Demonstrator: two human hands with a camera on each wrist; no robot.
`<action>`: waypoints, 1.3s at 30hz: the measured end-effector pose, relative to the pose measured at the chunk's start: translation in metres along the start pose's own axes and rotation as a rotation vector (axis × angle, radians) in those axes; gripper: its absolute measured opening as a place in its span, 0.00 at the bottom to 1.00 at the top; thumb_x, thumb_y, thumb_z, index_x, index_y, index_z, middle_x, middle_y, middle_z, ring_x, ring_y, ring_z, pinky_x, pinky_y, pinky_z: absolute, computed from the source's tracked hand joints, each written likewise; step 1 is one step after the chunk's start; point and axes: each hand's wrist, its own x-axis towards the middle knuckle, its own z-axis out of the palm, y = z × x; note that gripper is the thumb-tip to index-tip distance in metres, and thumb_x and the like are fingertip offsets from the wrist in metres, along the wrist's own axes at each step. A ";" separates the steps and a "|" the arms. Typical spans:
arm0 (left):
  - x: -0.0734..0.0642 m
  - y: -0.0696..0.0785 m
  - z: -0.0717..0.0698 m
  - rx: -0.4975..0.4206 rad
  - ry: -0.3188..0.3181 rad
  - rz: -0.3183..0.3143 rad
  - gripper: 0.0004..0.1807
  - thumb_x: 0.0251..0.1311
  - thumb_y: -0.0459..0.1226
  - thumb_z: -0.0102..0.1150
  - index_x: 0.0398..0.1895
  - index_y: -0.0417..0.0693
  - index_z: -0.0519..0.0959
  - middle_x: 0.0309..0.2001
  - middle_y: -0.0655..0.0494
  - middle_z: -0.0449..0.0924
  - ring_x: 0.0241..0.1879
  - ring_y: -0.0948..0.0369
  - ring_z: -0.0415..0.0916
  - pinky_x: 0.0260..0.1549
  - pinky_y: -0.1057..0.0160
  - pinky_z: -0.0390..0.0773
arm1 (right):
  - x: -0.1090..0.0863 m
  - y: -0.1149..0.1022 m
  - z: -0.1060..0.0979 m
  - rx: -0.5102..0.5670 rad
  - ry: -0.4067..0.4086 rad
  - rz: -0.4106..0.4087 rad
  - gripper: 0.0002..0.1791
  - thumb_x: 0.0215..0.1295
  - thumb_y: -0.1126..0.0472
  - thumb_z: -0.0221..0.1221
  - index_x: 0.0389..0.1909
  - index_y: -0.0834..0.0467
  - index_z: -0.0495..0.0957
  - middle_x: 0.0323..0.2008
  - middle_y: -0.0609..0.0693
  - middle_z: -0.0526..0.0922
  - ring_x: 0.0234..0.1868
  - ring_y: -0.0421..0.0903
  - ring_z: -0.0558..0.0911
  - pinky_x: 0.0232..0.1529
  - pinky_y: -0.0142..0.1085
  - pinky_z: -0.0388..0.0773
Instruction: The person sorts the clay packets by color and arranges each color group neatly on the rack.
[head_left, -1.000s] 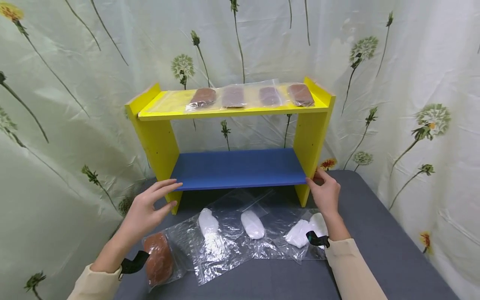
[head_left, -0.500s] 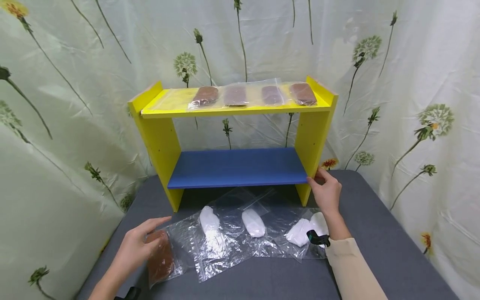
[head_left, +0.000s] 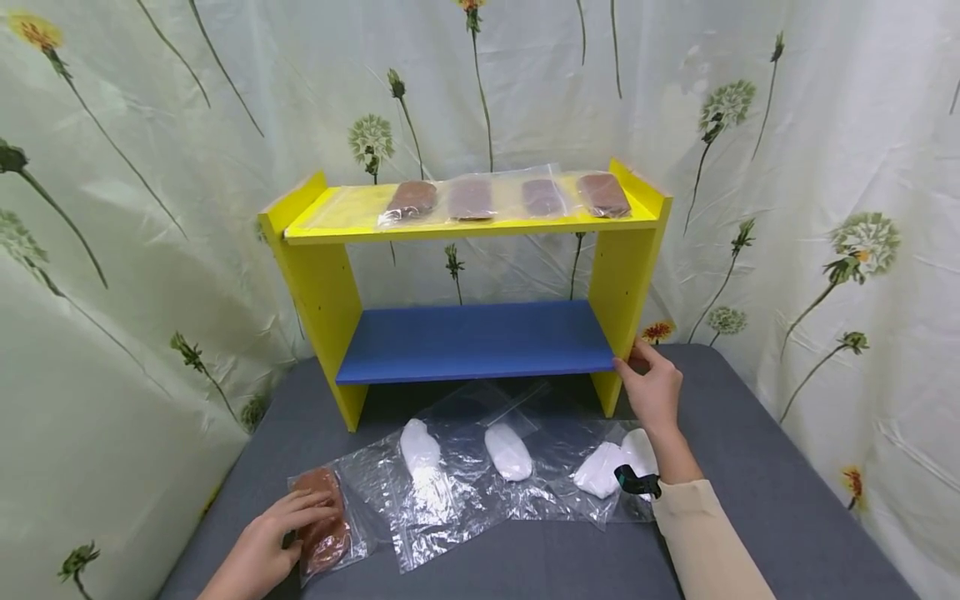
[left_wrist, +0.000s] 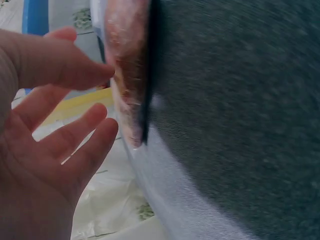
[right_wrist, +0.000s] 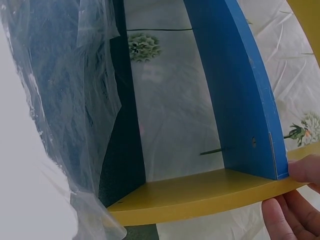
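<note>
My left hand (head_left: 268,543) is over a clear zip bag holding a reddish-brown slab (head_left: 327,542), at the table's front left. Its fingers reach across the top of the bag; in the left wrist view the thumb tip meets the bag's side, with the other fingers spread. My right hand (head_left: 654,392) grips the yellow side panel of a small shelf unit (head_left: 626,292). The right wrist view puts the thumb (right_wrist: 305,169) by the end of the blue shelf (right_wrist: 240,100), with curled fingers on the panel's outer side.
Clear bags with white lumps (head_left: 508,452) lie before the unit, partly overlapping. Several bagged brown slabs (head_left: 471,198) lie along the yellow top shelf. A flowered curtain (head_left: 795,167) hangs behind and beside the dark grey table (head_left: 750,467).
My left hand has come away from the left end of the blue shelf, down and toward me, onto the bagged brown slab. The right hand has kept its grip on the side panel.
</note>
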 end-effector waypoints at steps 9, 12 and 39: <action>0.002 -0.010 -0.001 -0.189 -0.184 -0.041 0.40 0.41 0.18 0.60 0.54 0.67 0.85 0.62 0.51 0.78 0.65 0.34 0.63 0.30 0.67 0.72 | -0.001 0.004 -0.002 -0.014 -0.004 -0.003 0.24 0.61 0.61 0.72 0.59 0.50 0.84 0.41 0.51 0.89 0.42 0.47 0.85 0.36 0.25 0.75; 0.006 -0.015 0.000 -0.280 -0.218 -0.044 0.39 0.42 0.19 0.61 0.56 0.64 0.85 0.65 0.47 0.75 0.66 0.33 0.59 0.27 0.65 0.72 | 0.000 0.005 -0.004 -0.011 0.008 -0.007 0.24 0.60 0.62 0.72 0.59 0.51 0.84 0.41 0.52 0.89 0.42 0.47 0.85 0.35 0.24 0.74; 0.032 -0.017 0.015 0.018 -0.049 -0.100 0.34 0.40 0.43 0.82 0.57 0.71 0.83 0.62 0.65 0.77 0.62 0.49 0.64 0.48 0.42 0.66 | 0.000 0.001 -0.001 -0.018 -0.014 0.010 0.25 0.61 0.60 0.71 0.61 0.49 0.83 0.41 0.52 0.89 0.42 0.48 0.85 0.33 0.24 0.74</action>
